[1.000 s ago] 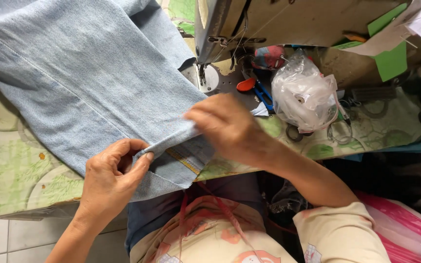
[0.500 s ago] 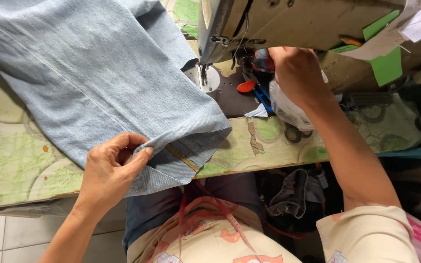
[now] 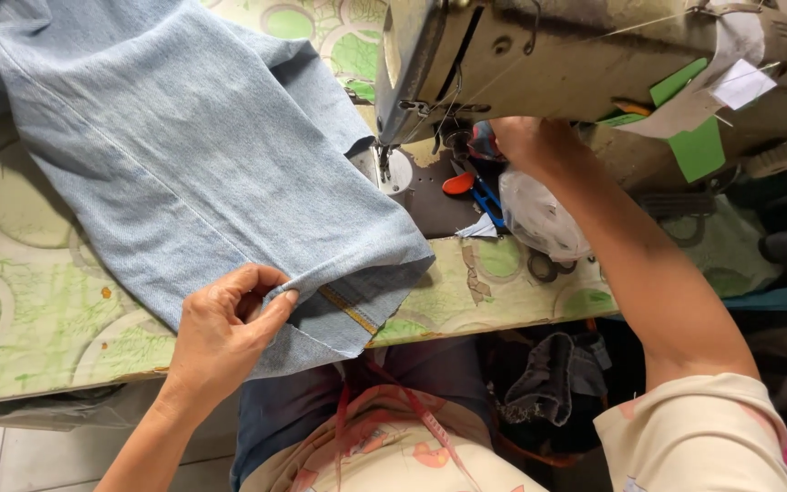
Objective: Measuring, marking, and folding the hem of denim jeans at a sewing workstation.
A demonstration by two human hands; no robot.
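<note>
At table edge, denim hem (image 3: 339,314) pinched between left hand (image 3: 220,337) fingers.

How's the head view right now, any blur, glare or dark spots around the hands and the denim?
Head view: even daylight, no glare; the denim weave and left hand pinching its folded hem are sharp. The right hand sits in shadow under the sewing machine, its fingers hard to read. Lower right corner is dim; slight wide-angle bending at the edges.

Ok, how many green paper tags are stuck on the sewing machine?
2: a small green tag on the sewing machine body, and a bigger green tag just below it. More may be hidden.
</note>
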